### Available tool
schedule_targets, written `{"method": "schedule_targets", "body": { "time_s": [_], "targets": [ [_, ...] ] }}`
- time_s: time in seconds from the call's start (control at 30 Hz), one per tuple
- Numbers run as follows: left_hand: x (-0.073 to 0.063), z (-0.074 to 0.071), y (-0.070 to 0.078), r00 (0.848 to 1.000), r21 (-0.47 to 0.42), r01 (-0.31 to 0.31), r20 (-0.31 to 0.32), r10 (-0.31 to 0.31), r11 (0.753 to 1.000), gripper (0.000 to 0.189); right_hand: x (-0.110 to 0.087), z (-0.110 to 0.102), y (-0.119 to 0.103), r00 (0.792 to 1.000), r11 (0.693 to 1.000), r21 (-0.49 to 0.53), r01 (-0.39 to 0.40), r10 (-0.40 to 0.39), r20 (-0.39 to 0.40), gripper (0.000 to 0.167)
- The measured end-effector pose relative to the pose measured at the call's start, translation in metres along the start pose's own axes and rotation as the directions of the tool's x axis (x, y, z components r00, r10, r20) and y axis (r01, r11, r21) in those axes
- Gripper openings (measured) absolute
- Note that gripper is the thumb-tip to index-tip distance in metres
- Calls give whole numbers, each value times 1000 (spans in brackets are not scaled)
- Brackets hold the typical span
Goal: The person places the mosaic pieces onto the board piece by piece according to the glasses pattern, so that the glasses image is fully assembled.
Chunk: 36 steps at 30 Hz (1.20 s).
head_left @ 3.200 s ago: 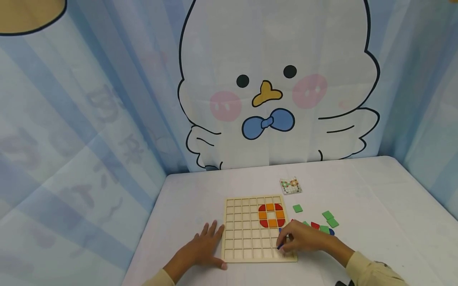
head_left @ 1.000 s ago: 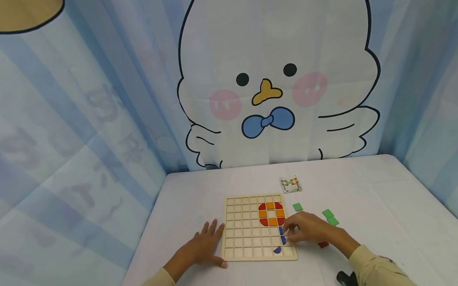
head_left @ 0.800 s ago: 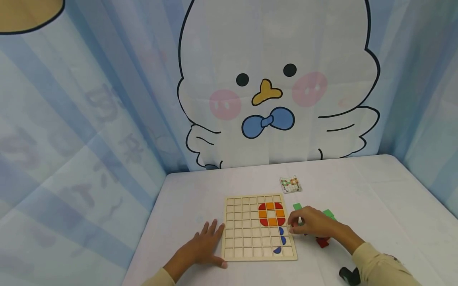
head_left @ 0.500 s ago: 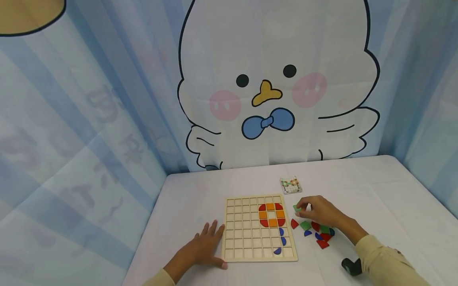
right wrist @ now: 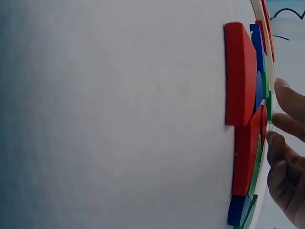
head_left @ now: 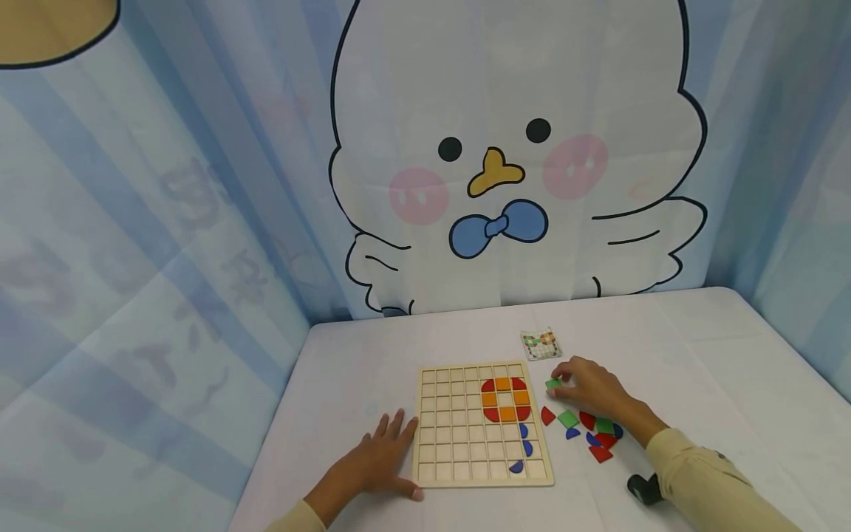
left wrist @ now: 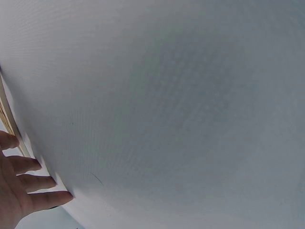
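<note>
A wooden grid board (head_left: pixel 459 428) lies on the table, with a ring of red and orange tiles (head_left: pixel 507 415) set in its upper right. Down its right side are blue half-round tiles (head_left: pixel 516 467). My left hand (head_left: pixel 380 454) rests flat with spread fingers, fingertips and thumb at the board's left edge; the left wrist view shows those fingers (left wrist: pixel 38 183) straight. Beyond the board's right edge, my right hand (head_left: pixel 592 388) pinches a green square tile (head_left: pixel 552 383) on the table between thumb and fingers. The right wrist view shows this hand (right wrist: pixel 290 143) behind several tiles.
Loose red (head_left: pixel 600 454), green (head_left: pixel 568 419) and blue (head_left: pixel 573 434) tiles lie right of the board, below my right hand. A small pattern card (head_left: pixel 541 345) lies behind the board. A black object (head_left: pixel 643 489) sits by the right sleeve. A printed curtain (head_left: pixel 499 281) borders the table.
My right hand has left the blue tiles on the board and moved right and away to the green tile. Several loose tiles have come into sight. The left hand stays put.
</note>
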State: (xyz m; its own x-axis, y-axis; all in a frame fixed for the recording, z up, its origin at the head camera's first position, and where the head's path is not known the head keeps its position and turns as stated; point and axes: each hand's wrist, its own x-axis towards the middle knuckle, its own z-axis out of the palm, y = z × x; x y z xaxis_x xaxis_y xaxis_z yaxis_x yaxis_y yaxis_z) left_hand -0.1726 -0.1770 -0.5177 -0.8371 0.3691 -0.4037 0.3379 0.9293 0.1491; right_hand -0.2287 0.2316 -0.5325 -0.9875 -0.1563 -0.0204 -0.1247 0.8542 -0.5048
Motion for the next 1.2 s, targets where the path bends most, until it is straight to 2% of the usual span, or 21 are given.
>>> {"method": "schedule_targets", "body": {
  "time_s": [0.3,0.73,0.97,1.2],
  "targets": [
    [-1,-1,0,1000,0,-13,5,13,1000,123,1,0,-5,1000,999,-32,-14,14,-12,34],
    [-5,-8,3,1000,-9,-8,14,8,1000,123,4,-1,-9,999,998,56,-23,20,49,26],
    [-2,-4,1,1000,-4,-9,12,9,1000,124,4,0,-14,995,996,87,-16,7,103,25],
    [-1,-1,0,1000,-22,-8,8,8,1000,124,8,-1,-23,996,989,147,4,-16,83,29]
  ]
}}
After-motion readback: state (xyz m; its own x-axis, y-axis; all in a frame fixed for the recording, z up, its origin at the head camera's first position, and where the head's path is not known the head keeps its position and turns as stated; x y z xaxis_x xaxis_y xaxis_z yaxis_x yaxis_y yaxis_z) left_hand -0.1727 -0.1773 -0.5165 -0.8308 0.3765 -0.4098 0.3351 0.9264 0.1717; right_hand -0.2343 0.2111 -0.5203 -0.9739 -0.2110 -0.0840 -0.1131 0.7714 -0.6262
